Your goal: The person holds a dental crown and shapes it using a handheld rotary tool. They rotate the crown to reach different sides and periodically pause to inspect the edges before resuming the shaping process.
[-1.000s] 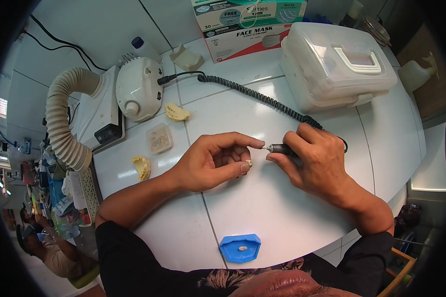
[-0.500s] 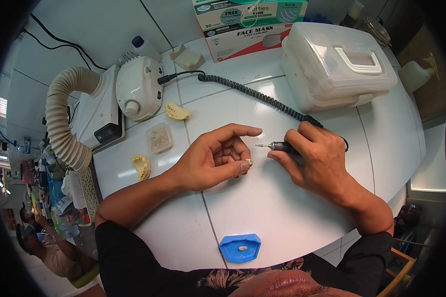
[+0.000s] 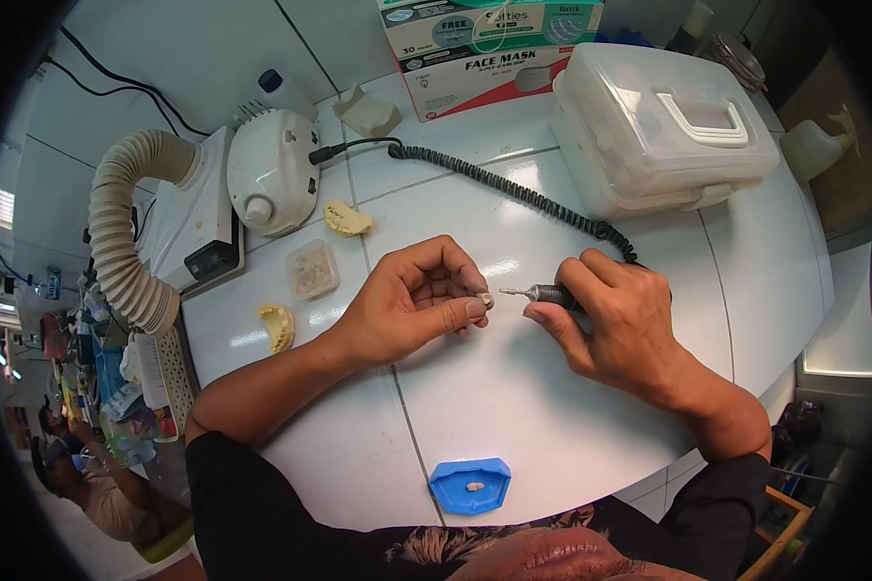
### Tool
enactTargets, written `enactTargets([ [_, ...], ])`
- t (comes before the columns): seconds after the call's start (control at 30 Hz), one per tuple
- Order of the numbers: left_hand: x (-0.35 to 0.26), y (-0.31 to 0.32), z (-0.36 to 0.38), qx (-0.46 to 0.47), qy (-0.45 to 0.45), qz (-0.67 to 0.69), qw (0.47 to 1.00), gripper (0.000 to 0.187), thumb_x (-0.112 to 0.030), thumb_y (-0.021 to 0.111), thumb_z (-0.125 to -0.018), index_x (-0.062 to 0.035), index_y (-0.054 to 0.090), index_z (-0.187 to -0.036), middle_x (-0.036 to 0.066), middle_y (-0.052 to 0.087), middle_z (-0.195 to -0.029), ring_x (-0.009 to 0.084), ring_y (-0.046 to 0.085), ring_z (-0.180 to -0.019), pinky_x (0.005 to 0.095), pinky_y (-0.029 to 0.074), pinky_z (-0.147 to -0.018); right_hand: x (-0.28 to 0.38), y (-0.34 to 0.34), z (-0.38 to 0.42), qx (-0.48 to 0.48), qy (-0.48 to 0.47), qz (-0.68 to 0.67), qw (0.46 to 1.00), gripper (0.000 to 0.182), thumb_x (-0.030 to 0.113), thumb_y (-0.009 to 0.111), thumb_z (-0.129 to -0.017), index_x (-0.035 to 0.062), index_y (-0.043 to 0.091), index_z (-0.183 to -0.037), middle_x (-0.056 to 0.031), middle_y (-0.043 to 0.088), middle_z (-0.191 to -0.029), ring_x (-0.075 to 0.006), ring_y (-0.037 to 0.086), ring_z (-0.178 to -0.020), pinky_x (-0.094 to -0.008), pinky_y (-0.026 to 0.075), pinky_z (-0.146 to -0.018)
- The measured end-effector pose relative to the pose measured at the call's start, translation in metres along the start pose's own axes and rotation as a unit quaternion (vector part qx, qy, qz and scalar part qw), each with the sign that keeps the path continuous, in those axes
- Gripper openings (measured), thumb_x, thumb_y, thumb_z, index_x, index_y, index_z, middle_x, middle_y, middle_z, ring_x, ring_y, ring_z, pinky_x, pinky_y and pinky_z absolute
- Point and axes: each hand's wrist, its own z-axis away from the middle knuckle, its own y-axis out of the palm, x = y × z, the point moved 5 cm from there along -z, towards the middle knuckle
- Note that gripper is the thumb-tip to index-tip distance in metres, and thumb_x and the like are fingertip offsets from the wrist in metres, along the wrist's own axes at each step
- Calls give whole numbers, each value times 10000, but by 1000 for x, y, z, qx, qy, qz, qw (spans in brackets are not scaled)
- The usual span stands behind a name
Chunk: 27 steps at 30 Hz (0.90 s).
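Note:
My left hand (image 3: pixel 426 295) pinches a small tooth-coloured dental piece (image 3: pixel 486 301) between thumb and fingertips, above the white table. Wrapped round a dark rotary handpiece (image 3: pixel 555 296), my right hand (image 3: pixel 612 305) points the thin metal bur (image 3: pixel 515 290) left toward that piece. A small gap separates the bur tip from it. The handpiece's coiled black cord (image 3: pixel 513 190) runs back to a white control unit (image 3: pixel 273 174). Below the hands, a blue tray (image 3: pixel 441 496) holds another small tooth-coloured piece (image 3: pixel 475 486).
Yellowish plaster dental models (image 3: pixel 347 219) and a small clear container (image 3: pixel 312 270) lie left of my hands. A ribbed hose (image 3: pixel 116 232) arches at far left. Face mask boxes (image 3: pixel 484 82) and a translucent carry case (image 3: pixel 659 136) stand at the back. Another person (image 3: pixel 116 494) sits at lower left.
My left index finger has curled down from its stretched position onto the dental piece, which is now slightly higher. The right hand and handpiece have shifted only slightly.

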Motion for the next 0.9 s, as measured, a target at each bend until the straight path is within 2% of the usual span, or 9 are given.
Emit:
enactTargets([
  [0.63,-2,4,3,-12,-16,-18,1000,142,-31,748,-1056,-16,669,-1174,64,735,-1145,131,773,-1052,259,609,-823,7,4,2,37,-21,19,999,423,458,821,-994,77,677,-883,-54,580,-695,-227,617,-524,-376,475,-480],
  [0.9,2,7,5,-41,7,-27,999,138,-18,735,-1056,5,669,-1174,74,737,-1139,125,765,-1024,260,614,-848,10,5,5,52,-7,24,998,419,439,798,-1017,81,653,-856,-56,592,-666,-238,629,-514,-386,476,-466],
])
